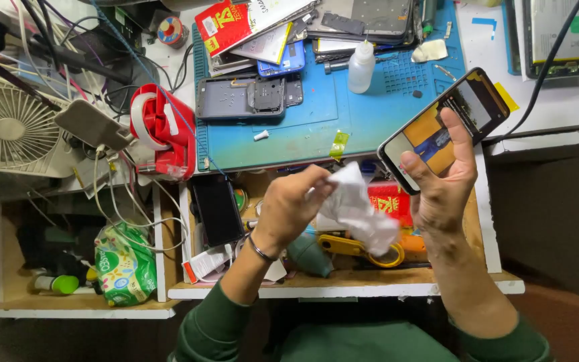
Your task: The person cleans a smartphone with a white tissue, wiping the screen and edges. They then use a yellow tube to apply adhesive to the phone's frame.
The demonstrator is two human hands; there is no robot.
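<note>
Head view, two hands, left hand gripping one tissue, right hand holding one phone

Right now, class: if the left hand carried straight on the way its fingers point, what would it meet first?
Probably the crumpled white tissue that the left hand already pinches; beyond it, the right hand holding the smartphone, though depth is unclear.

White crumpled tissue, blue work mat, red tape dispenser, and a phone screen showing seemingly orange and blue

One lit black-framed smartphone, one crumpled white tissue, one white plastic squeeze bottle, one red tape dispenser, one white fan.
</note>
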